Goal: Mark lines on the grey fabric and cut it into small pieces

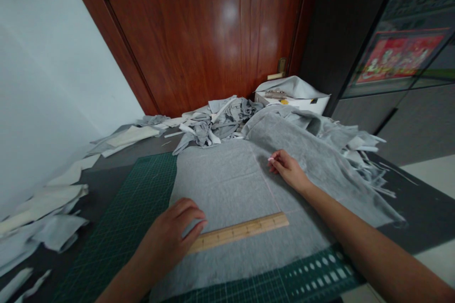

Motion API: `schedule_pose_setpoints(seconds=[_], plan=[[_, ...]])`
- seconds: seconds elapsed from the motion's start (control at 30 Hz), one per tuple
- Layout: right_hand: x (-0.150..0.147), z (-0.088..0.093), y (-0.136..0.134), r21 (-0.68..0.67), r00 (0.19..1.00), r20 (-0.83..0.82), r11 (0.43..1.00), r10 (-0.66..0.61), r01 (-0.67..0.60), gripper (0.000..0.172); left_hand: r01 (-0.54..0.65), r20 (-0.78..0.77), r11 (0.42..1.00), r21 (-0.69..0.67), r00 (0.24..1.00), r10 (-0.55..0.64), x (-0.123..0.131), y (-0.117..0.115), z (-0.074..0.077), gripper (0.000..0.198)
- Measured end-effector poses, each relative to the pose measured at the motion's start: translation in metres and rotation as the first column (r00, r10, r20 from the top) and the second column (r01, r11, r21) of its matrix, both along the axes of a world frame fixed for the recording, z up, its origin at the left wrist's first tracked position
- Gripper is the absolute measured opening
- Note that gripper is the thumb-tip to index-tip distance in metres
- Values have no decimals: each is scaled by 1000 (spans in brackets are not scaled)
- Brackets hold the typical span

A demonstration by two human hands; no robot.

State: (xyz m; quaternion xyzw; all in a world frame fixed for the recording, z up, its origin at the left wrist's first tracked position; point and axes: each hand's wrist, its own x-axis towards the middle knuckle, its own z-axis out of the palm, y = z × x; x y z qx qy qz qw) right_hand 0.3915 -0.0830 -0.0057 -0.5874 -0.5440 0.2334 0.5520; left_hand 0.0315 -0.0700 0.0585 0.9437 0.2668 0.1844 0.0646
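Left hand point(172, 229) is over the near-left end of the ruler point(245, 231), half curled, thumb and fingertips apart, nothing seen between them; whether it presses on the wood I cannot tell from where I stand. Right hand point(289, 170) is narrowed to a pinch on a small pale pink piece, by its look chalk point(271, 159), just above or on the cloth point(216, 175); contact there is not clear.

Ruler lies flat and slanting across the near part of the cloth, right end free; cloth lies spread over the green mat point(121, 208), faint lines showing on it, its right side running into loose folds; scraps point(227, 123) are heaped beyond it, beside a white box point(302, 104).

Handling, in my judgement: cloth soft, light and limp, apt to drag or wrinkle; best taken by two corners, or held flat under a spread palm; ruler light and stiff, liable to slide on the fabric; best pressed down near both ends; chalk brittle, likely to snap under force; best pinched close to its working tip.
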Motion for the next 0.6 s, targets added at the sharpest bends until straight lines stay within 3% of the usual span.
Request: schedule_pose_setpoints(seconds=[0.1,0.2,0.33,0.6], plan=[[0,0,0,1,1000,-1,1000,-4,4,21,90,-174,990,-112,979,-108,4,-7,0,10],[0,0,0,-3,1000,5,1000,-5,5,21,61,-266,981,-186,958,-110,4,-8,0,7],[0,0,0,-4,1000,0,1000,-11,11,22,18,-295,967,-254,951,-95,1,-6,1,19],[1,-1,1,-4,1000,8,1000,-7,7,20,-26,-344,953,-303,935,-84,3,-10,1,9]])
